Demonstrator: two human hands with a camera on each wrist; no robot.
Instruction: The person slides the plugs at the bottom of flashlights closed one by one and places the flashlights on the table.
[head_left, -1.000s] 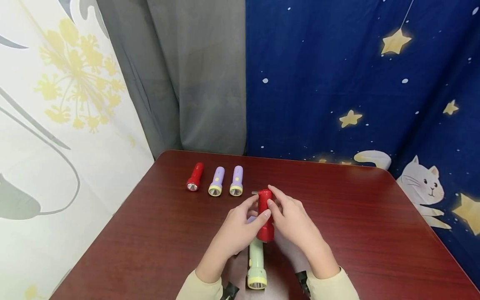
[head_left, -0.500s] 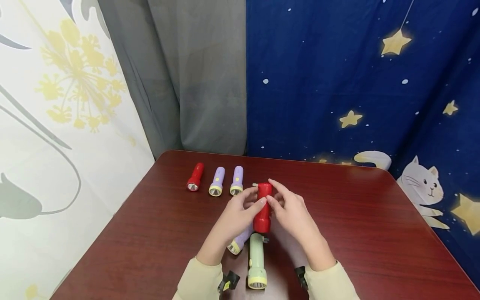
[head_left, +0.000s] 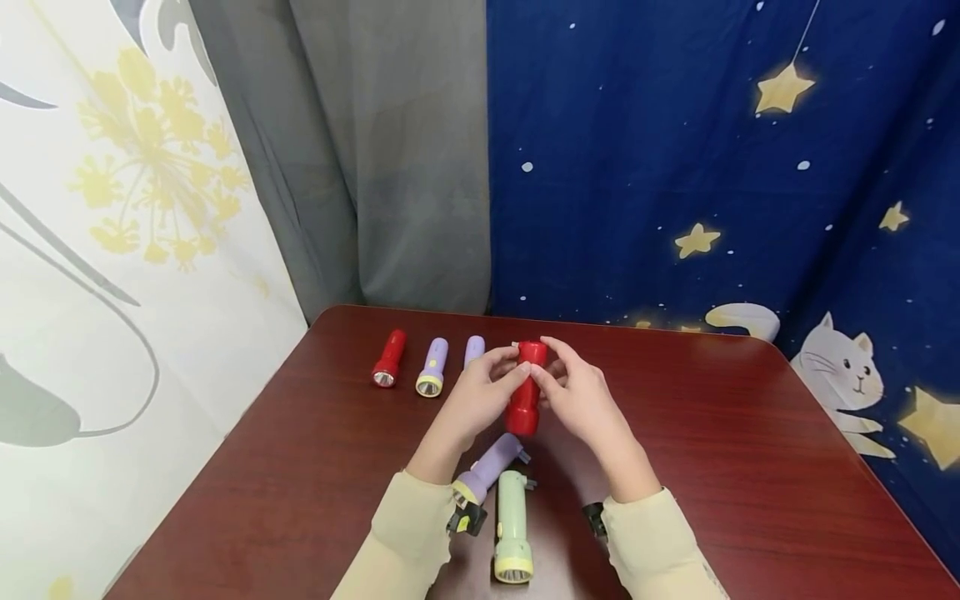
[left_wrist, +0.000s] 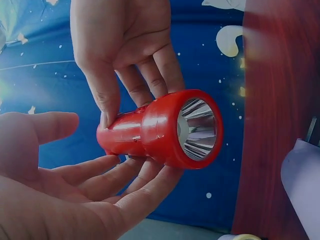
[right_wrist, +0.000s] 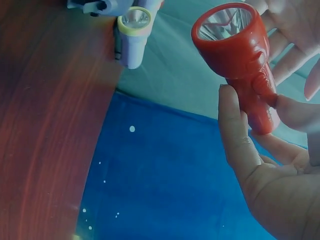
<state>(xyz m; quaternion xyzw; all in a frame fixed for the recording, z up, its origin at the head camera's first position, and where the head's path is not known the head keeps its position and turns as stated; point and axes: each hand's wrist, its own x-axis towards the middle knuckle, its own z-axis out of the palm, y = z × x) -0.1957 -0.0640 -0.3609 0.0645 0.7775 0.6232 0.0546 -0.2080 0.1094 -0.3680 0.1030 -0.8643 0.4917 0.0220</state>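
In the head view, a red flashlight (head_left: 522,414) is held up over the table between both hands, its lamp end toward me. My right hand (head_left: 588,404) grips it; in the right wrist view the thumb lies by the switch (right_wrist: 262,84), with fingers round the body. My left hand (head_left: 480,400) touches it with nearly straight fingers (left_wrist: 145,197), and its thumb stands apart in the left wrist view. The flashlight's reflector (left_wrist: 199,129) looks unlit. Below the hands lie a purple flashlight (head_left: 495,461) and a pale green flashlight (head_left: 512,517), both with metal plug pins out.
Toward the back left of the dark red table (head_left: 712,433), another red flashlight (head_left: 391,354) lies beside two purple flashlights (head_left: 434,360), the right one partly hidden by my left hand. Behind the table hang a grey curtain (head_left: 420,167) and a blue starry curtain (head_left: 600,208).
Both hands have moved up and away from me with the red flashlight, uncovering the nearer purple flashlight. The metal pins at its side, sticking out earlier, now barely show.
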